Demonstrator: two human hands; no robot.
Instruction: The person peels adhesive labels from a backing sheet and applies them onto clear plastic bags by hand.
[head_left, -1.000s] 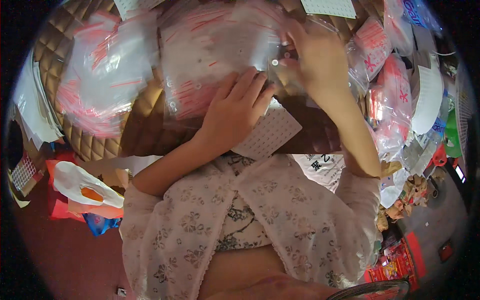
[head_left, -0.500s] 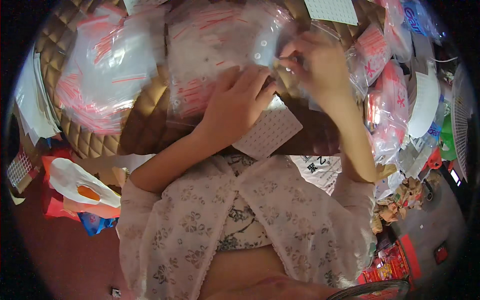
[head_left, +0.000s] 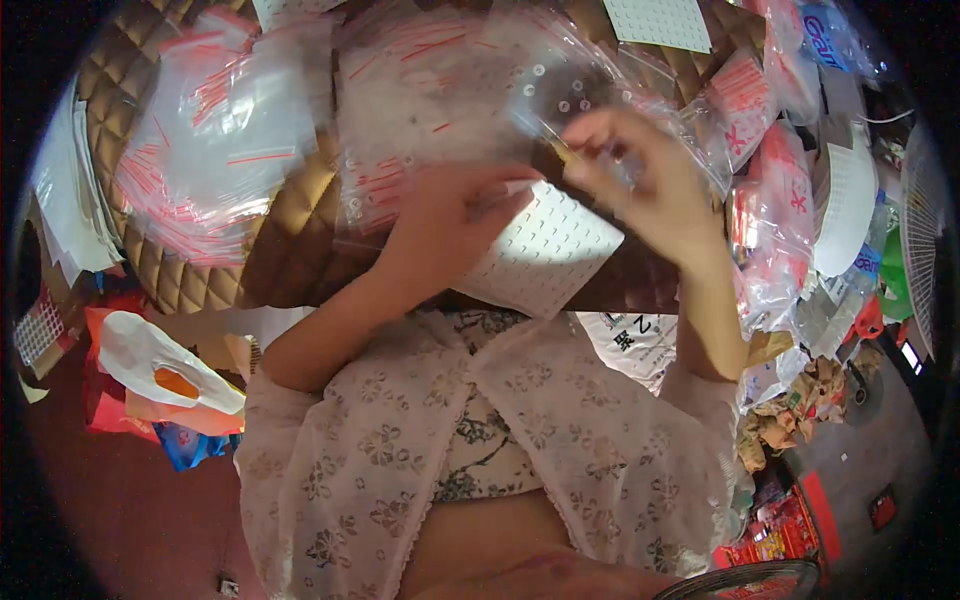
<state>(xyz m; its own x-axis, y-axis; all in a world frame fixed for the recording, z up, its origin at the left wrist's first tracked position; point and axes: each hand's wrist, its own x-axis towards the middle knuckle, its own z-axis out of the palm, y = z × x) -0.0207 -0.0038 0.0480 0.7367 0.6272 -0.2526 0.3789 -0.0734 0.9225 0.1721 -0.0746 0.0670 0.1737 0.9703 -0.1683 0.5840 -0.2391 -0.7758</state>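
My left hand grips the upper left edge of a white card covered with rows of small dark marks, its thumb and fingers closed on it. The card tilts above the brown quilted surface near my lap. My right hand is just right of and above the card, slightly blurred, with its fingers curled together. A thin pale sliver shows at its fingertips, too small to name. Beyond it lies a clear bag with several small round pieces. Clear zip bags with red strips lie above my left hand.
Another pile of red-striped zip bags is on the left of the quilted surface. A second dotted white card lies at the far edge. Filled plastic bags crowd the right side; a red paper bag stands lower left.
My left hand has drawn back toward me from the small round pieces and now holds the white card, which is raised and tilted. My right hand has moved slightly nearer, uncovering the round pieces.
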